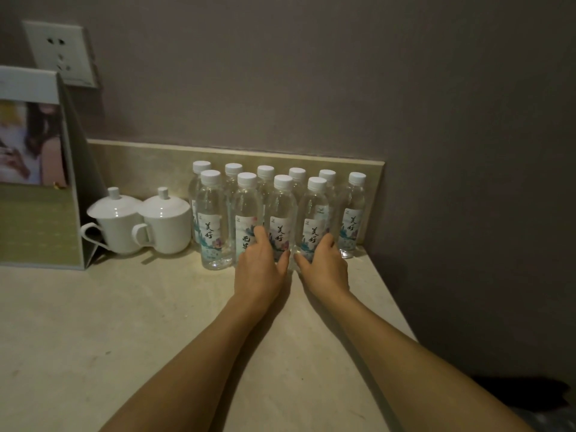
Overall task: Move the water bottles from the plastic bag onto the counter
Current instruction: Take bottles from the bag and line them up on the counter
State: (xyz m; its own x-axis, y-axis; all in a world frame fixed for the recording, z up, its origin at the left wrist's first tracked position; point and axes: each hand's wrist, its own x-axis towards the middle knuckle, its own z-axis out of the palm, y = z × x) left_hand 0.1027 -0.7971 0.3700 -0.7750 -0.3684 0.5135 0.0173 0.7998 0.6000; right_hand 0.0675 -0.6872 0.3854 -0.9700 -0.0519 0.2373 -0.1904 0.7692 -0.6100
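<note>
Several clear water bottles with white caps and printed labels stand upright in two rows on the pale stone counter [124, 322], against its low backsplash. My left hand [258, 266] holds the lower part of the third front-row bottle [282, 207], with fingers on its left side and thumb on its right. My right hand [325, 265] holds the fourth front-row bottle [316, 207] the same way. Both bottles stand on the counter. A dark crumpled shape [530, 397] lies below the counter's right edge; whether it is the plastic bag is unclear.
Two white lidded cups [117, 219] [166, 219] stand left of the bottles. A folded display stand [34, 182] is at the far left, below a wall socket [62, 54]. The counter ends at a wall on the right.
</note>
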